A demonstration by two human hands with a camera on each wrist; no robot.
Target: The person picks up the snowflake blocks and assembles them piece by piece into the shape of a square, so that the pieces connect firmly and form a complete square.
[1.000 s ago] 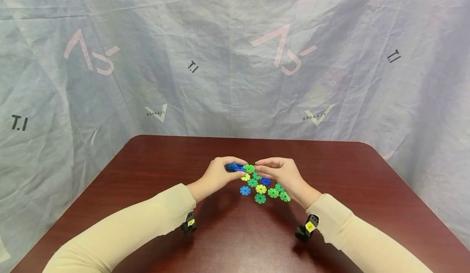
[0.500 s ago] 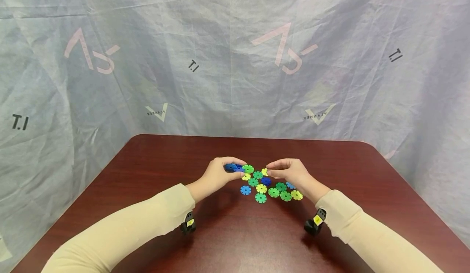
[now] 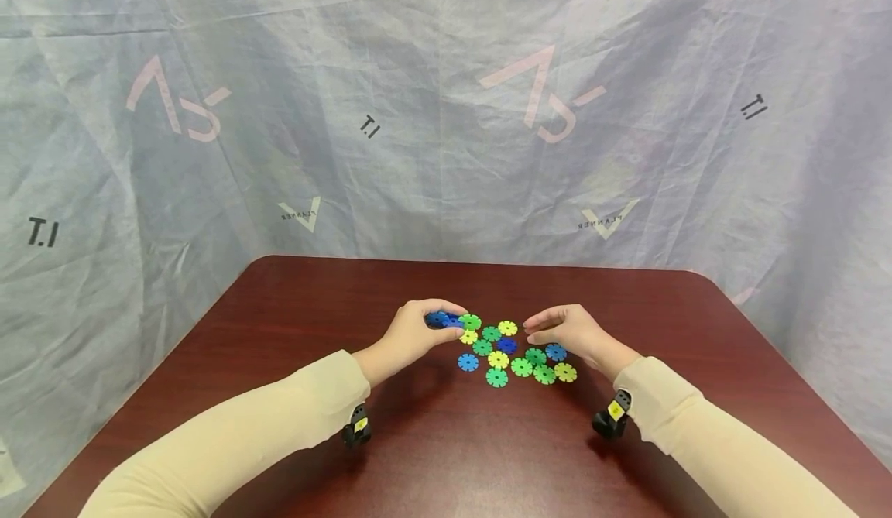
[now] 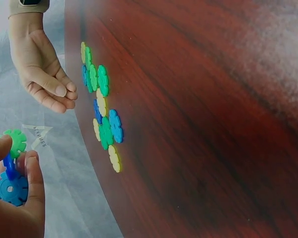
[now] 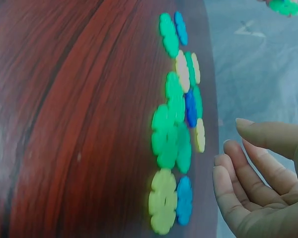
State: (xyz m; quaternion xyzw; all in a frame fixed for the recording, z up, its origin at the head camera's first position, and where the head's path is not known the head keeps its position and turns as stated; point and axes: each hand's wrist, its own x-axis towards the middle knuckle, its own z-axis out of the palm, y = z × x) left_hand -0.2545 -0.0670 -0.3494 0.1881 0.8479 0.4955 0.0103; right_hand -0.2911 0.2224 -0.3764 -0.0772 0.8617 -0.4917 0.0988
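Observation:
My left hand (image 3: pixel 413 334) holds a short chain of joined notched plastic discs above the table, pinched between thumb and fingers. In the left wrist view it shows a light blue disc (image 4: pixel 10 190), a dark blue disc (image 4: pixel 10 168) and a bright green disc (image 4: pixel 18 142). To the right, my right hand (image 3: pixel 575 334) hovers with loosely bent fingers and nothing between them. Nearest its fingertips lie a yellow disc (image 3: pixel 507 328) and a dark blue disc (image 3: pixel 506 345). The right wrist view shows a gap between its thumb and fingers (image 5: pixel 227 191).
Several loose discs in green, yellow and blue lie flat below the hands, among them a green disc (image 3: pixel 497 377), a blue disc (image 3: pixel 468 362) and a yellow disc (image 3: pixel 565 372). The dark red table (image 3: pixel 446 440) ends before a grey cloth backdrop (image 3: pixel 432 115).
My right hand has moved right, away from the chain, and let go of a yellow disc, which now lies among the others. My left hand stays in place with the chain.

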